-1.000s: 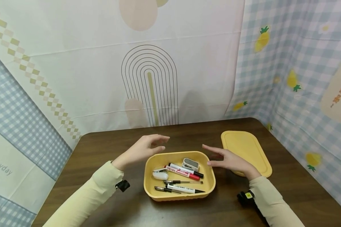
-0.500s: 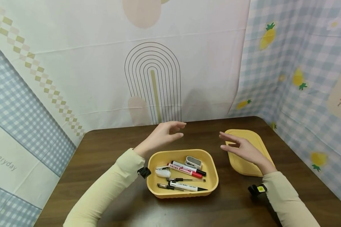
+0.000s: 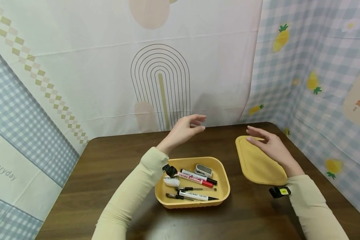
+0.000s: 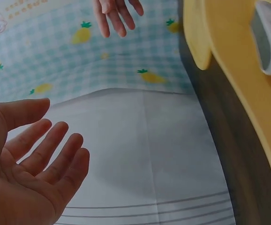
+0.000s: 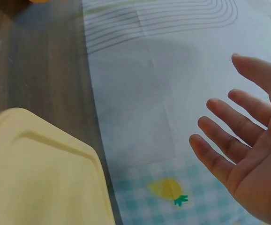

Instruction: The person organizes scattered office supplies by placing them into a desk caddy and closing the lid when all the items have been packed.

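Note:
My left hand (image 3: pixel 184 131) hovers beyond the back rim of a yellow box (image 3: pixel 225 186), its fingers loosely bent around nothing. Over a flat yellow lid (image 3: pixel 253 160) at the right hangs my right hand (image 3: pixel 271 146), fingers relaxed and holding nothing; the right wrist view shows its bare palm above the lid (image 5: pixel 46 178). Inside the box lie a black-capped marker (image 3: pixel 195 175), a red-capped marker (image 3: pixel 198 180), a white marker with a black tip (image 3: pixel 195 195), two thin black pens, a white stapler-like item (image 3: pixel 171 181) and a grey-topped white item (image 3: pixel 203 170). My left sleeve hides the box's back left corner.
The dark wooden table (image 3: pixel 108 173) runs back to a white patterned cloth (image 3: pixel 108 83). A blue checked cloth (image 3: pixel 303 100) with pineapples hangs along the right side, close to the lid.
Both hands have risen and moved right and away from me. The left has passed beyond the box's back rim; the right has come over the lid. Box and lid stay put.

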`<control>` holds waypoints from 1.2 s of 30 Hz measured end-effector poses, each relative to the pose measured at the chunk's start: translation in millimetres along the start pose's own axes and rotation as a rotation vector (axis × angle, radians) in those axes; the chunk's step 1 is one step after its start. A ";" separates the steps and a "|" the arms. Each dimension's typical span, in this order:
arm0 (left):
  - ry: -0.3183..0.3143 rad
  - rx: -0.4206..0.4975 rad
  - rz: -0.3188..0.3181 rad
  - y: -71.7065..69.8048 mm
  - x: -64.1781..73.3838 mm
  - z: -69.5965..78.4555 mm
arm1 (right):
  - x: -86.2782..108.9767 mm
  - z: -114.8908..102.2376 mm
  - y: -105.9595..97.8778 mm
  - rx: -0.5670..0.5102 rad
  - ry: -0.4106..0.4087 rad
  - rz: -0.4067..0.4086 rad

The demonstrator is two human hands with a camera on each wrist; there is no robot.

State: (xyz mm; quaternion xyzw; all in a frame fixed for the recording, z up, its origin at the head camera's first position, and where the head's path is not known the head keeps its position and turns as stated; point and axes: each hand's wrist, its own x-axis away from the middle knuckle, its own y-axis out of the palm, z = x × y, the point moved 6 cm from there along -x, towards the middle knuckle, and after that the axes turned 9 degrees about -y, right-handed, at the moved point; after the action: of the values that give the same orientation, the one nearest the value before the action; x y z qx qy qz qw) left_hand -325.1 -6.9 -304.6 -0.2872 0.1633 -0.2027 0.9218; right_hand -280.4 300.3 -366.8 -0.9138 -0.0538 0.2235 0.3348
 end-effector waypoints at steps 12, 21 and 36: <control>-0.064 0.192 0.097 13.6 -32.8 10.4 | -0.3 1.8 -42.7 0.039 0.085 0.219; -0.144 0.356 0.120 33.5 -48.5 15.5 | 2.5 14.6 -63.5 0.029 0.109 0.322; -0.309 0.459 0.133 82.3 -65.6 7.4 | 1.5 41.4 -72.5 0.103 0.234 0.297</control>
State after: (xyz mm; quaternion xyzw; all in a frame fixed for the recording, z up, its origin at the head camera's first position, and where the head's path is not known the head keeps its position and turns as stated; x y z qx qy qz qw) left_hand -355.6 89.2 -335.8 -0.0870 -0.0106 -0.1272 0.9880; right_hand -293.7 380.8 -349.3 -0.9130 0.1326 0.1653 0.3485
